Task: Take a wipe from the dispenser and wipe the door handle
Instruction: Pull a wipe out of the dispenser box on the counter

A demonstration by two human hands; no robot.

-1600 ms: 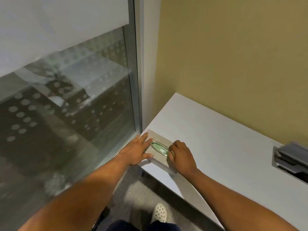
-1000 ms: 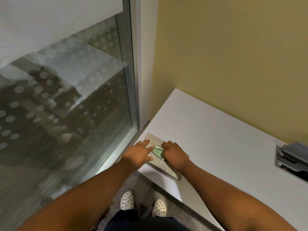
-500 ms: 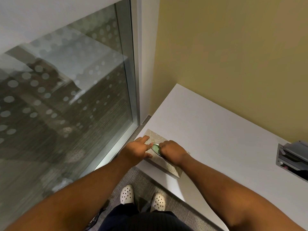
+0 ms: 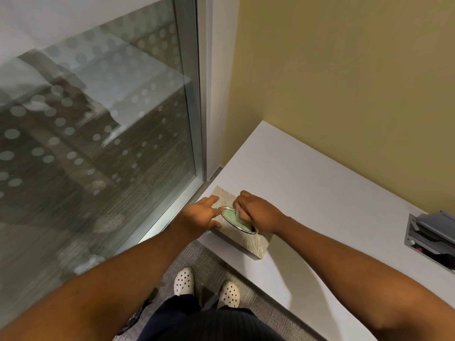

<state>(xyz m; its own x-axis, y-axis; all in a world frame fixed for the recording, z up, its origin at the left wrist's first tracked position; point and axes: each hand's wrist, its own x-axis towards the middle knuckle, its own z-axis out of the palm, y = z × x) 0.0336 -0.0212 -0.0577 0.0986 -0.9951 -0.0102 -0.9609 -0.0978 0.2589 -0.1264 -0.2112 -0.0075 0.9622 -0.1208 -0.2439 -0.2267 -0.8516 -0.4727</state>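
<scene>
A flat beige dispenser box [image 4: 253, 243] with a leaf pattern lies at the near left corner of the white table [image 4: 320, 193]. Its top has an oval opening with a pale green wipe [image 4: 232, 215] inside. My left hand [image 4: 199, 214] rests flat on the box's left end, fingers spread. My right hand [image 4: 258, 212] is at the opening, its fingertips pinched on a raised corner of the wipe. No door handle is in view.
A tall glass panel with frosted dots [image 4: 98, 119] in a metal frame stands to the left. A yellow wall [image 4: 344, 82] backs the table. A grey cable box [image 4: 430, 235] is set into the table at right. My feet in white shoes [image 4: 206, 287] stand on grey carpet.
My right hand's fingers have gone into the oval opening and lifted a corner of the wipe. My left hand stayed on the box. The view has tilted down a little.
</scene>
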